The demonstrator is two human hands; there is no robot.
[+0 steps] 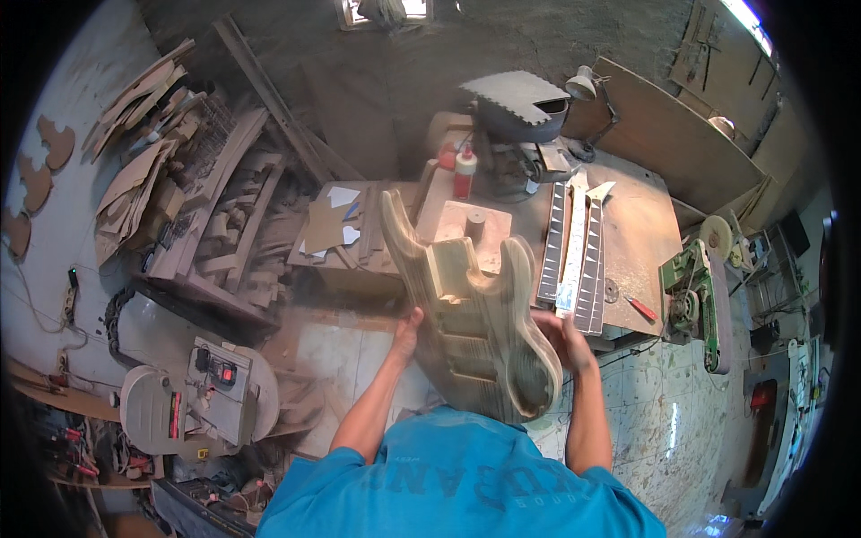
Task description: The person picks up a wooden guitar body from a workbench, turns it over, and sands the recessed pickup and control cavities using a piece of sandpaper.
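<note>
- The person held a raw wooden guitar body (475, 323) up in front of the chest, tilted, horns pointing away.
- The left hand (408, 330) gripped its left edge; the right hand (567, 339) clasped the right edge.
- Beyond it, on the dusty tabletop (641, 233), lay guitar necks (574, 251) side by side, near a red-and-white glue bottle (464, 172).

Both bare forearms rise from the lower edge, elbows bent, angling inward. The left hand (406, 329) is raised with fingers curled in a closed grip. The right hand (567, 339) sits level with it, fingers likewise wrapped shut, well apart.
</note>
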